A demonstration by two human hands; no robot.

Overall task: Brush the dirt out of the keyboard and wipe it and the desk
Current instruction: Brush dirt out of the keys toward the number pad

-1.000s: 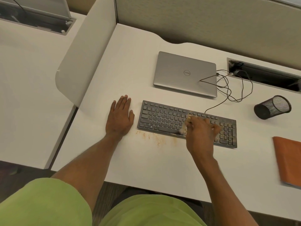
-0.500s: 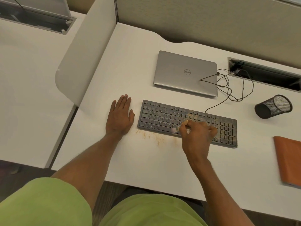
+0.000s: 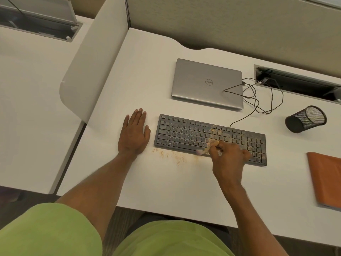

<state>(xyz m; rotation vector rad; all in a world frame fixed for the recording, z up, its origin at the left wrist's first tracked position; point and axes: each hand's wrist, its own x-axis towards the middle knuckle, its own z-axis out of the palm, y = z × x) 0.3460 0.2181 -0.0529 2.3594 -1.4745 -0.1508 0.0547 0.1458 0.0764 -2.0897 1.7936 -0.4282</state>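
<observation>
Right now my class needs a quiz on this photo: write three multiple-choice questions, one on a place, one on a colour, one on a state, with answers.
1. Where does the loose dirt on the desk lie? A. along the near edge of the keyboard B. behind the keyboard C. at the desk's far corner
2. What colour is the folder? A. blue B. orange C. black
3. How is the left hand? A. a fist B. flat on the desk C. raised
Answers: 1 A: crumbs lie just in front of the keys. 2 B: its cover is orange. 3 B: straight fingers, palm down.
</observation>
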